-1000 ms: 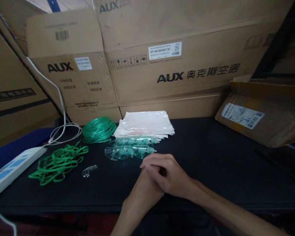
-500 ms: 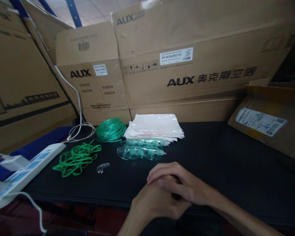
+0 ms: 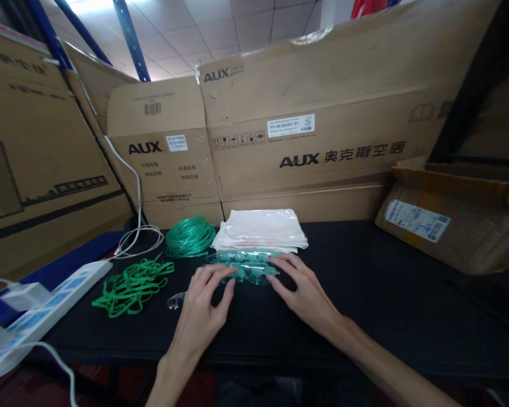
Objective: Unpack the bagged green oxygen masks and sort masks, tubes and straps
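Observation:
My left hand [image 3: 206, 302] and my right hand [image 3: 303, 288] reach forward over the black table [image 3: 385, 294], fingers spread and open. Their fingertips touch the near row of clear green plastic masks [image 3: 246, 271] from either side. Behind the masks lies a stack of white plastic bags [image 3: 261, 229]. A small clear plastic piece [image 3: 175, 299] lies just left of my left hand.
A coil of green tubing [image 3: 190, 236] and a heap of green elastic bands [image 3: 131, 284] lie to the left. A white power strip [image 3: 46, 308] with its cable [image 3: 138, 226] sits at far left. AUX cardboard boxes [image 3: 322, 130] wall the back; another box [image 3: 449, 220] stands right.
My hands were clasped together near the table's front edge; they have come apart and moved forward to the green masks. The view has tilted upward.

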Action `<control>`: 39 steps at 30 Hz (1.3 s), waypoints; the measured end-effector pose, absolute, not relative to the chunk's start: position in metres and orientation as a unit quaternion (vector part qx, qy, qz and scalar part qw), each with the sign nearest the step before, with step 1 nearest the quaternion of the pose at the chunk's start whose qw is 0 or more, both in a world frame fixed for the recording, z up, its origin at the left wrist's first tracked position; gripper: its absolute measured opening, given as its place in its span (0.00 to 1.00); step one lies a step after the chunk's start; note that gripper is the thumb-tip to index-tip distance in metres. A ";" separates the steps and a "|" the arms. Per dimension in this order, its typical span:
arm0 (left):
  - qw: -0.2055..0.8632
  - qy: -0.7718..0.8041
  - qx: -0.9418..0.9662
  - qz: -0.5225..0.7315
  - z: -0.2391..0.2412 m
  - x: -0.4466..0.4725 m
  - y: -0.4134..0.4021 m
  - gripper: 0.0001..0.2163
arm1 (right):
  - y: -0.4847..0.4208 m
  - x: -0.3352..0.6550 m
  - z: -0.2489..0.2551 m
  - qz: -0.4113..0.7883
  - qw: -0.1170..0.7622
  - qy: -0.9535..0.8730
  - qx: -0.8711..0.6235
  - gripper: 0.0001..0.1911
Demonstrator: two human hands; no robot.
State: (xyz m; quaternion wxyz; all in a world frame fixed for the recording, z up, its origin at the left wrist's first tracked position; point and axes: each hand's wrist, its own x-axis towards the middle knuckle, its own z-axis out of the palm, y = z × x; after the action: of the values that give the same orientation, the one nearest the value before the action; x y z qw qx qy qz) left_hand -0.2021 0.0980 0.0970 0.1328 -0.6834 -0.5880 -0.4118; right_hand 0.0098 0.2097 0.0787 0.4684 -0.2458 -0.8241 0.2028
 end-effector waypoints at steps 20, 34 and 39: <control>0.113 -0.604 -0.720 -0.322 0.087 -0.216 0.134 0.14 | 0.221 0.007 0.068 0.223 0.431 -0.840 -0.241 0.09; 0.117 -0.600 -0.719 -0.329 0.083 -0.220 0.136 0.14 | 0.223 0.009 0.068 0.276 0.463 -0.811 -0.229 0.07; 0.136 -0.577 -0.732 -0.336 0.077 -0.225 0.140 0.13 | 0.226 0.008 0.067 0.325 0.468 -0.789 -0.232 0.06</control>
State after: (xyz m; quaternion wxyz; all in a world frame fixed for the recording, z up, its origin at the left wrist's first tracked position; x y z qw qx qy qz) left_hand -0.2252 0.1397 0.0771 0.1363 -0.7320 -0.5766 -0.3362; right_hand 0.0085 0.2264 0.0672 0.4676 -0.2318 -0.7888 0.3246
